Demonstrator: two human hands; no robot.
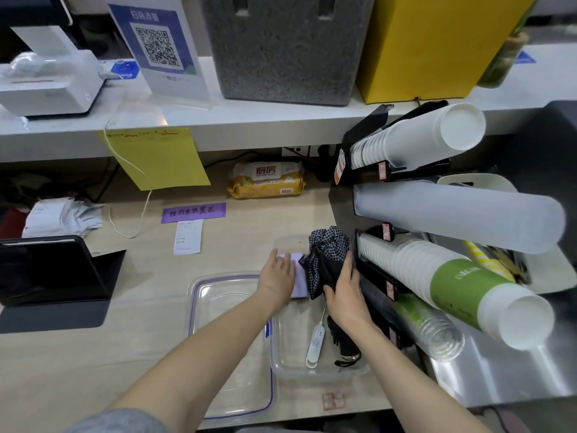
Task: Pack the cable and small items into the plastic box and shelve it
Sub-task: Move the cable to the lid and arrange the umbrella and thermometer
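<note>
A clear plastic box [281, 364] stands lengthwise on the wooden counter, its far end near the cup rack. Inside it lie a folded black checked umbrella [327, 254], a flat purple item [299, 282] and a white probe with a thin metal stem [316, 342]. My left hand [278, 276] rests flat on the purple item with straight fingers. My right hand [343, 292] grips the umbrella's dark fabric, thumb curled on its left side. The umbrella's black handle [345, 345] shows near the box's front. The box's clear lid [231, 339] with a blue seal lies to the left.
A black rack of paper and plastic cups [437, 276] juts out close on the right. A black tablet [46, 270] stands at left, a receipt [187, 237] and wipes pack [267, 179] farther back. A shelf [249, 126] above carries a printer, sign and boxes.
</note>
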